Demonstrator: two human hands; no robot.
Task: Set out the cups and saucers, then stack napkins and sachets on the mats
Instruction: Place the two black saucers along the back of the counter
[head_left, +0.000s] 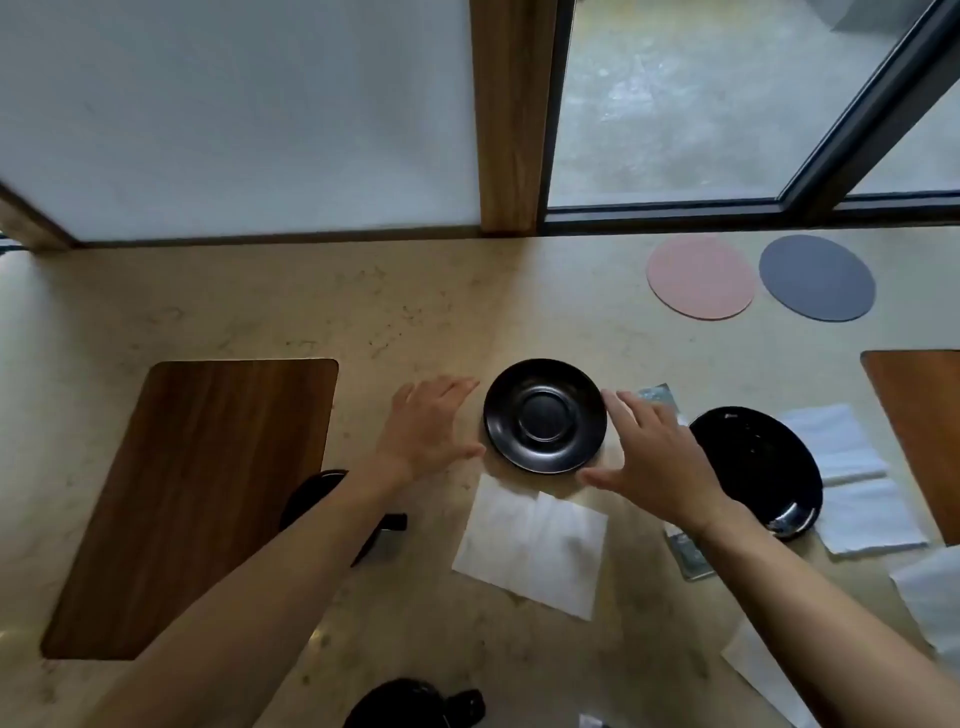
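A black saucer (544, 415) lies on the stone counter between my hands. My left hand (426, 426) hovers just left of its rim with fingers spread and holds nothing. My right hand (649, 447) is just right of it, thumb near the front rim, fingers straight. A second black saucer (763, 467) lies to the right. A black cup (332, 493) sits partly hidden under my left forearm, and another black cup (415, 704) is at the bottom edge. A white napkin (535, 545) lies in front of the saucer. Sachets (660, 397) peek out behind my right hand.
A wooden mat (197, 493) lies at the left and another (919, 431) at the right edge. A pink round coaster (701, 278) and a grey one (816, 278) sit at the back right. More napkins (852, 478) lie on the right. Glass panels rise behind the counter.
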